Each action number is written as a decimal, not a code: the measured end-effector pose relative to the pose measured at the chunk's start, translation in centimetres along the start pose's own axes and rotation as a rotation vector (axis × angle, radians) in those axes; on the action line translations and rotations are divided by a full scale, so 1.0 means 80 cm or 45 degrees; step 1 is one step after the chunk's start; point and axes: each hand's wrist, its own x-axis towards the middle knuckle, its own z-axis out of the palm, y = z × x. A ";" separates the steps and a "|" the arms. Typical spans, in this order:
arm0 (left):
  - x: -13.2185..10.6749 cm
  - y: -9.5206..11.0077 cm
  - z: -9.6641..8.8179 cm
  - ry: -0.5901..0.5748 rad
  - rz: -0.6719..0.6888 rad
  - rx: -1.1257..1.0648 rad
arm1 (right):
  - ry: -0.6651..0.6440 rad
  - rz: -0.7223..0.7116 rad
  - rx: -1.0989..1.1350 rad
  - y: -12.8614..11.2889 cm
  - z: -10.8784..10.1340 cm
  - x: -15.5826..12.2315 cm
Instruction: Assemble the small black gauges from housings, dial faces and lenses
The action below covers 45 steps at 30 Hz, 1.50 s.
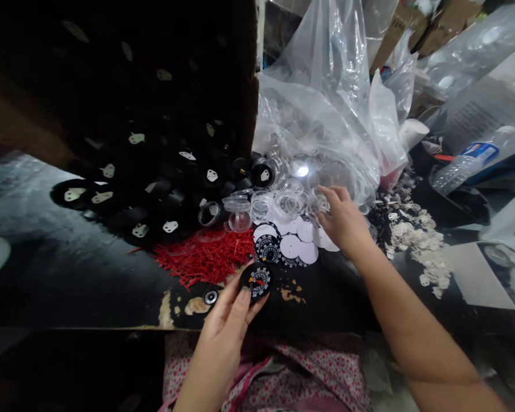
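Observation:
My left hand (230, 316) is closed on a round black dial gauge (257, 281), tilted up near the table's front edge, its face showing white markings and a red pointer. My right hand (342, 220) reaches into a heap of clear round plastic covers (288, 201), thumb and fingers apart around the edge of one. Whether it grips that cover is hard to see. Just below the covers lie white paper discs (302, 246) and black printed dial faces (268, 249). A pile of red pointers (210, 254) spreads to their left.
At the left, a big dark box (255, 114) lies open with black round housings (170, 226) spilling out. A clear plastic bag (317, 109) stands behind the covers. Small whitish parts (424, 243), a white box (472, 274) and a plastic bottle (472, 163) are at right.

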 end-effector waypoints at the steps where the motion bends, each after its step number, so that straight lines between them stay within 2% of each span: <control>1: 0.001 0.000 0.001 -0.001 0.002 -0.017 | 0.017 0.006 -0.044 0.014 0.001 0.011; 4: 0.002 0.000 0.003 -0.042 0.026 -0.072 | 0.027 -0.031 -0.025 0.034 -0.002 0.021; 6: 0.002 0.004 0.005 -0.087 0.023 -0.133 | 0.064 -0.041 0.031 0.026 -0.008 0.007; 8: 0.001 0.012 0.008 -0.125 -0.012 -0.209 | 0.029 -0.026 0.213 0.003 -0.012 -0.019; 10: 0.000 0.020 0.012 -0.175 -0.077 -0.271 | -0.146 -0.025 0.549 -0.029 -0.013 -0.049; 11: -0.001 0.023 0.014 -0.203 -0.105 -0.289 | -0.249 -0.073 0.675 -0.045 -0.012 -0.064; 13: -0.002 0.026 0.016 -0.233 -0.120 -0.272 | -0.306 -0.228 0.765 -0.074 -0.006 -0.086; 16: -0.003 0.022 0.015 -0.238 -0.043 -0.122 | -0.285 -0.342 0.700 -0.095 0.006 -0.099; 20: -0.004 0.010 0.008 -0.307 0.049 0.067 | -0.247 -0.256 0.771 -0.092 0.016 -0.096; 24: -0.010 0.005 0.008 -0.349 0.017 0.077 | -0.250 -0.150 0.758 -0.091 0.020 -0.097; 29: -0.018 0.009 0.015 -0.346 0.158 0.388 | -0.206 -0.123 0.676 -0.097 0.024 -0.100; 32: -0.021 0.013 0.017 -0.389 0.196 0.456 | -0.126 -0.160 0.617 -0.097 0.025 -0.100; 36: -0.024 0.012 0.012 -0.418 0.256 0.528 | -0.159 -0.133 0.643 -0.098 0.022 -0.099; 40: -0.025 0.006 0.013 -0.422 0.377 0.659 | -0.032 -0.218 0.532 -0.100 0.025 -0.096; 43: -0.028 0.010 0.019 -0.376 0.444 0.727 | 0.055 -0.282 0.563 -0.106 0.031 -0.094; 45: -0.032 0.016 0.014 -0.351 0.444 0.739 | 0.054 -0.305 0.604 -0.112 0.032 -0.093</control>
